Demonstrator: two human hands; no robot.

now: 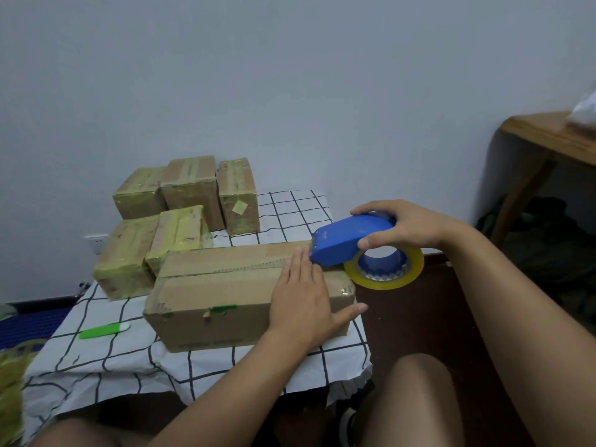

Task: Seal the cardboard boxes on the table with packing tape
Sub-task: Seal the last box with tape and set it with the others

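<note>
A long cardboard box (pixel 222 295) lies on the table with the white, black-gridded cloth (pixel 135 353). My left hand (pixel 306 298) presses flat on the right end of its top, thumb hanging over the box's right end. My right hand (pixel 406 227) grips a blue tape dispenser (pixel 348 240) holding a roll of yellowish clear tape (pixel 387 272). The dispenser's nose rests on the box's top seam just beside my left fingers. A strip of tape covers the box's right end.
Several smaller taped boxes (pixel 190 191) stand stacked at the table's back left. A green utility knife (pixel 103 330) lies on the cloth at front left. A wooden table (pixel 548 137) stands at right. My bare knees are below the table edge.
</note>
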